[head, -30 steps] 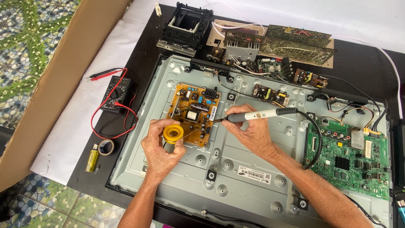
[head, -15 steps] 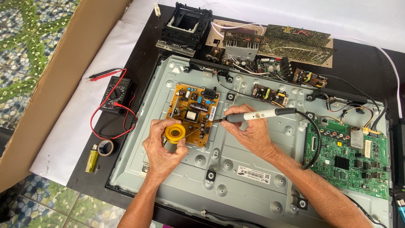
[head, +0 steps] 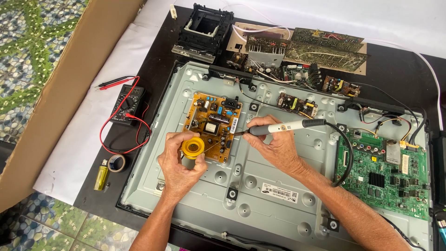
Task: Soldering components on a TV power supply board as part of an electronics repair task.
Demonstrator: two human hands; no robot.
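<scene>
From the head camera, both forearms reach up from the bottom edge, bare and bent in toward each other. The left hand (head: 179, 162) is curled shut around a yellow spool (head: 193, 148), round like a ring with a hole in the middle. The spool sits at the bottom edge of the orange circuit board (head: 213, 125). A thin wire runs from the spool toward the board.

The right hand (head: 274, 145) is closed around a soldering iron (head: 278, 127), held like a pen. Its handle is pale and smooth, with a dark rubbery end and a black cord (head: 346, 153) looping away. The thin tip touches the orange board's right side.

The board is flat, covered in small bumpy parts. It lies on a big grey metal panel (head: 274, 195), shiny, with round dents and screw holes. A green board (head: 383, 172) sits on the panel's right side.

To the left, on the dark table (head: 93, 195), lies a black meter (head: 128, 103) with red wires.
</scene>
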